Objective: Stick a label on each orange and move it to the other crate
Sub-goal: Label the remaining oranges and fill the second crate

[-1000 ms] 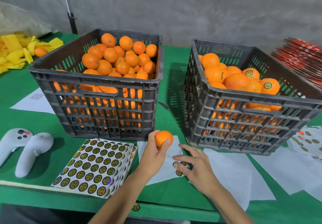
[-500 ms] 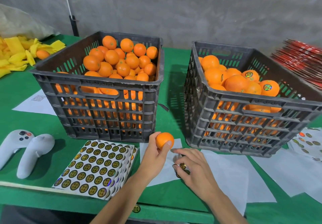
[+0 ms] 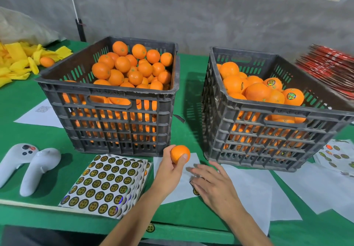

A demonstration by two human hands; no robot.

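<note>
- Orange-skinned, round and firm-looking, the small orange fruit point(image 3: 179, 154) sits in the left hand point(image 3: 168, 171), pinched between thumb and fingertips just in front of the gap between the two crates, above the table.
- Judging by its size and the easy fingertip hold, it is light; the waxy, slightly pebbled peel may be a little slippery, and it should stand a firm pinch without bruising. Holding it around its middle leaves the upper face free for a label.
- Right hand point(image 3: 212, 184) hovers low over the white backing sheet point(image 3: 249, 180) with fingers spread and relaxed, gripping nothing that I can make out; motion blur hides the fingertips, so whether a sticker clings to one cannot be told.
- Round gold-and-black sticker labels point(image 3: 195, 191) lie on that sheet just beside the right hand; being thin and tacky, they likely need peeling by an edge with a fingernail.
- Dark grey slotted plastic crate on the left point(image 3: 107, 92) holds unlabelled oranges, heaped toward its far side; the matching dark grey crate on the right point(image 3: 268, 109) holds oranges, several of them showing labels, so it is probably the destination.
- Full stack of sticker sheets point(image 3: 107, 184) rests in front of the left crate.
- Green felt-like tabletop point(image 3: 189, 96) should keep fruit from rolling far.
- Two white handheld controllers point(image 3: 28, 165) lie at the near left, yellow foam sleeves point(image 3: 15, 62) at the far left, a red-striped stack point(image 3: 329, 63) at the far right, and a rough grey concrete wall point(image 3: 191, 12) stands behind.
</note>
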